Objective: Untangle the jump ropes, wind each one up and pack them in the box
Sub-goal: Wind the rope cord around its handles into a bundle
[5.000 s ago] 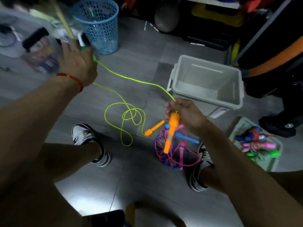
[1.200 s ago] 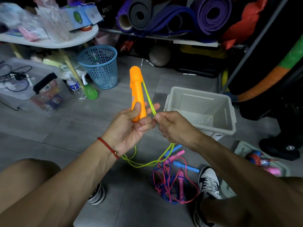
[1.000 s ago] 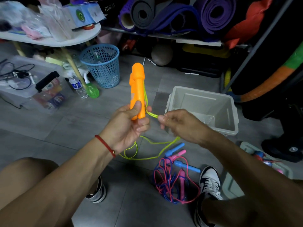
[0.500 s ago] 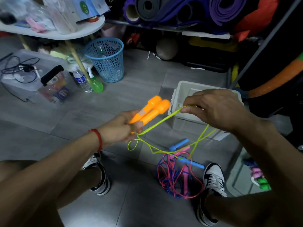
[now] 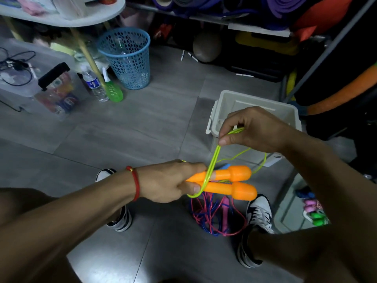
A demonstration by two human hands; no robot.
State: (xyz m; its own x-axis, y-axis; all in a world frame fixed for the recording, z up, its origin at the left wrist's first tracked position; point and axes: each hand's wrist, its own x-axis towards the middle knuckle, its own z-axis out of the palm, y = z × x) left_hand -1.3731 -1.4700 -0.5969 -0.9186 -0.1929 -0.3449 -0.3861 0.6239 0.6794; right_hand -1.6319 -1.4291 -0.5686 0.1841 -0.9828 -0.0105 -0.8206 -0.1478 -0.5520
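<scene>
My left hand (image 5: 165,181) grips the two orange handles (image 5: 230,181) of a jump rope side by side, pointing right. Its yellow-green cord (image 5: 213,166) loops round the handles and runs up to my right hand (image 5: 253,129), which pinches it above them. More of the cord hangs down behind the handles. On the floor below lies a tangle of pink and blue ropes (image 5: 214,217) between my shoes. The open grey box (image 5: 255,103) stands behind my right hand.
A lid or tray (image 5: 293,209) at the right holds wound ropes (image 5: 312,209). A blue mesh basket (image 5: 126,56), a water bottle (image 5: 93,84), a green spray bottle (image 5: 112,88) and a clear storage bin (image 5: 30,84) stand at the back left. Rolled mats fill the shelf behind.
My left hand has lowered the handles and turned them to point right. My right hand has brought the cord down and round them, forming a loop over the handles.
</scene>
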